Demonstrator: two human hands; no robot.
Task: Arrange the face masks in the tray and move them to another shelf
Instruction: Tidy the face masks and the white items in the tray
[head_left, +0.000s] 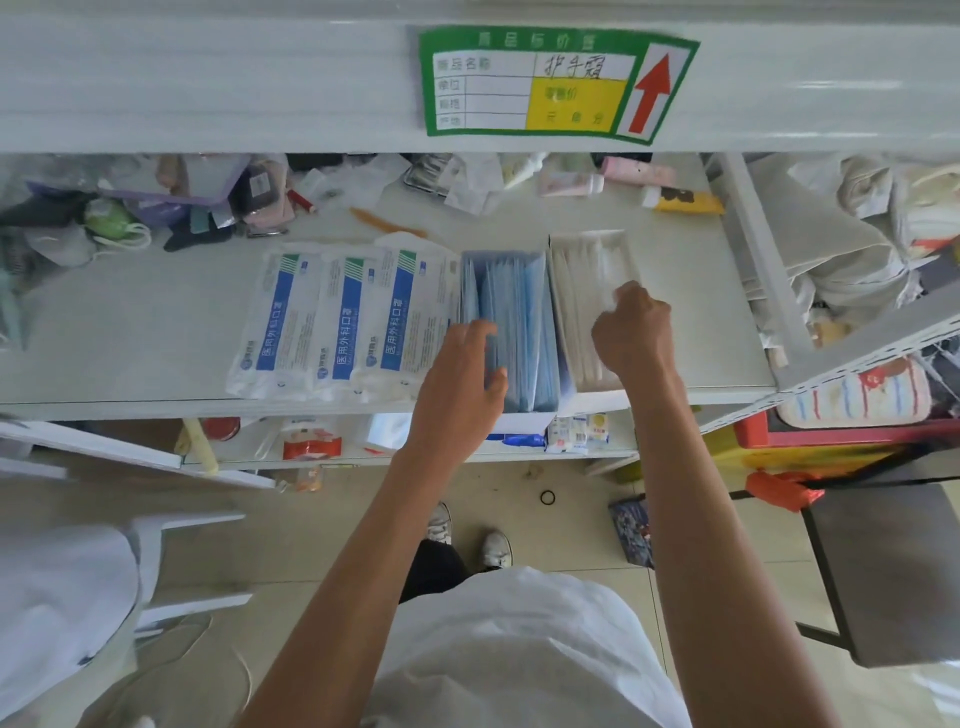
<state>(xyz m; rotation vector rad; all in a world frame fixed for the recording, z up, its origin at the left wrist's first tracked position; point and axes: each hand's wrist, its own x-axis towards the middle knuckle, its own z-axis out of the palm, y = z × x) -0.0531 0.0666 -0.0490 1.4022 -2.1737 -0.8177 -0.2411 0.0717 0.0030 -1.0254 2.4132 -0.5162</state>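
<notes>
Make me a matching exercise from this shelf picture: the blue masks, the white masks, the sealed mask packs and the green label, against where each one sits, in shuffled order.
Things:
1. blue masks
2. white masks
3. sealed mask packs
4. green label

Places:
A. on the front edge of the upper shelf
B. in the right compartment of the tray
C. lying flat on the middle shelf, left of the tray
D. in the tray's left compartment

Pairs: 1-D, 2-B, 3-C, 4-A
</notes>
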